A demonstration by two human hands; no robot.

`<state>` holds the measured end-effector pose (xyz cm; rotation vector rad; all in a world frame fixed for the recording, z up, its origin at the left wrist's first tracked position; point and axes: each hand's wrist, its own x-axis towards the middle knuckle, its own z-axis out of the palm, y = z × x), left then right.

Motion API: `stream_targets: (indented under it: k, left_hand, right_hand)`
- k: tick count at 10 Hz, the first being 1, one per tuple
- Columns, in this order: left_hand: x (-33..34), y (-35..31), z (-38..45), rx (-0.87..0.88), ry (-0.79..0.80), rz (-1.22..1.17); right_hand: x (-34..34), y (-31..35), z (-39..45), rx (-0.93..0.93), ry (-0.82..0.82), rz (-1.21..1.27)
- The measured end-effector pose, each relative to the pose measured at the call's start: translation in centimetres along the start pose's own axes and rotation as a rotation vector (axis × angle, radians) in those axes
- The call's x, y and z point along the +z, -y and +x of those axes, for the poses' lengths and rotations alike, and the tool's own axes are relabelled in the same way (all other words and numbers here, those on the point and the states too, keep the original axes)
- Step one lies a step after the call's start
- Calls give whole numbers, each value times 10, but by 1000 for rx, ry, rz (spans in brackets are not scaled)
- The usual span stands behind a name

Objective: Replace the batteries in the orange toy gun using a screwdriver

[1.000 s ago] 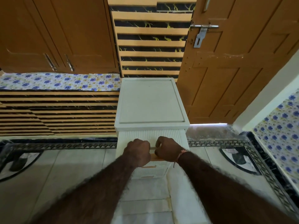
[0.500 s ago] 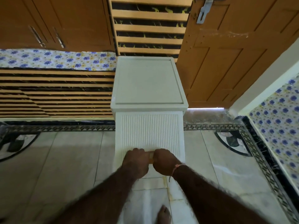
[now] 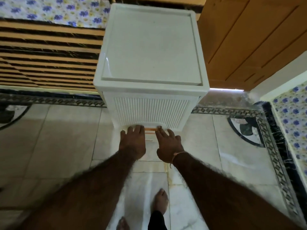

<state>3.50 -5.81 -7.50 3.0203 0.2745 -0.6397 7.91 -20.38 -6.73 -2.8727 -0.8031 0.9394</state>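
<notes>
Head view: a person looks down at a white drawer unit on a tiled floor, both arms reaching forward.
Floor [image 3: 49, 146]: pale marble tiles with a dark patterned border; motion blur softens the edges.
Door [image 3: 249, 39]: brown wood panels, at the upper right behind the unit.
Unit [image 3: 149, 52]: white plastic, square recessed top, ribbed front panel; it stands between the slatted wall and the door.
Drawer [image 3: 150, 138]: a lower one, white, just under the ribbed panel, with an orange strip at its upper edge between the two hands; whether it is pulled out cannot be told.
Left hand [image 3: 132, 141]: palm down, fingers spread and extended, tips at the drawer's upper edge, clamped on nothing.
Right hand [image 3: 167, 143]: palm down, fingers apart, tips touching the orange strip; a thin orange thread circles the wrist.
Foot [image 3: 160, 201]: bare, on the tiles below the arms.
Toy gun, screwdriver: not seen in this view; location cannot be told.
</notes>
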Motion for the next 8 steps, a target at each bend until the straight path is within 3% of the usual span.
stream_targets:
  k: [3, 5, 8]
  left_hand:
    - [0, 1, 43, -33, -15, -62]
    - [3, 1, 42, -22, -9, -58]
    - [-12, 3, 15, 26, 38, -256]
  right_hand:
    - [-14, -12, 46, -27, 0, -34]
    - [-10, -13, 46, -34, -11, -31]
    - [-19, -6, 25, 0, -65, 130]
